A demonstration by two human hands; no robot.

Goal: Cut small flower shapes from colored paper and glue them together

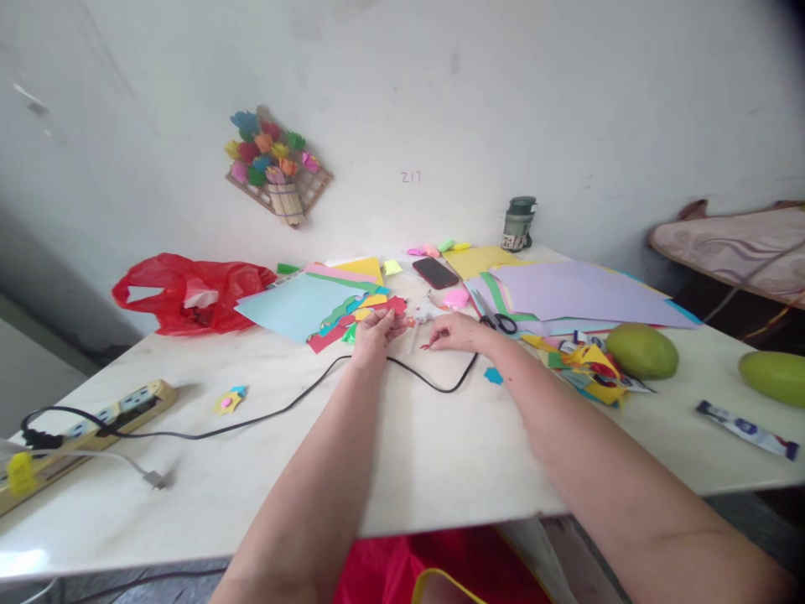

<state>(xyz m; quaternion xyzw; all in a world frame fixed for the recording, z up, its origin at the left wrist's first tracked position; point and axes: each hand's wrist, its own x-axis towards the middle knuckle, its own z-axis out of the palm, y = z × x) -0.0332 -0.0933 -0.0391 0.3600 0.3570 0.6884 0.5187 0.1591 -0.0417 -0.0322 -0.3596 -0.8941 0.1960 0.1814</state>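
Note:
My left hand is closed, with its fingertips drawn together beside a red paper piece. Whatever it pinches is too small to name. Opposite it, my right hand is curled into a pinch just above the table. A tiny red spot shows at its fingertips, and I cannot tell what it is. Between and behind both hands lies a white thing with reddish marks, partly hidden. Cut wavy paper strips in several colours lie left of my left hand. Black-handled scissors rest beyond my right wrist.
A black cord crosses the table from a power strip. Colored paper sheets, a phone, a red bag, a jar, paper scraps, green fruit and a tube surround my hands.

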